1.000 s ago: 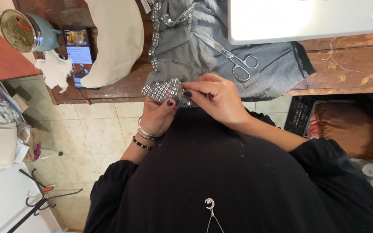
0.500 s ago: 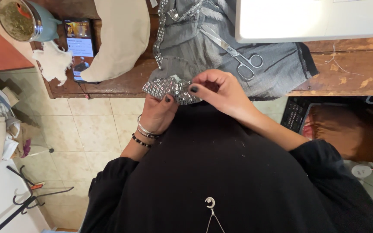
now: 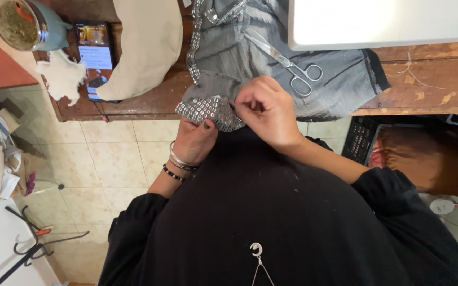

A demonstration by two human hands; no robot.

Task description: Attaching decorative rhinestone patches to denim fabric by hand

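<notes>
Our left hand (image 3: 196, 140) and right hand (image 3: 265, 108) pinch the sequined band (image 3: 203, 110), running left-right at the desk (image 3: 149, 103) edge; scissors (image 3: 287, 62) point up-left.

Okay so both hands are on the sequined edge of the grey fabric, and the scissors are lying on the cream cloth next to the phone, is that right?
Not quite. Both the left hand and right hand are on the sequined edge of the grey fabric, but the head view shows the scissors lying on that grey fabric, not on the cream cloth beside the phone.
</notes>
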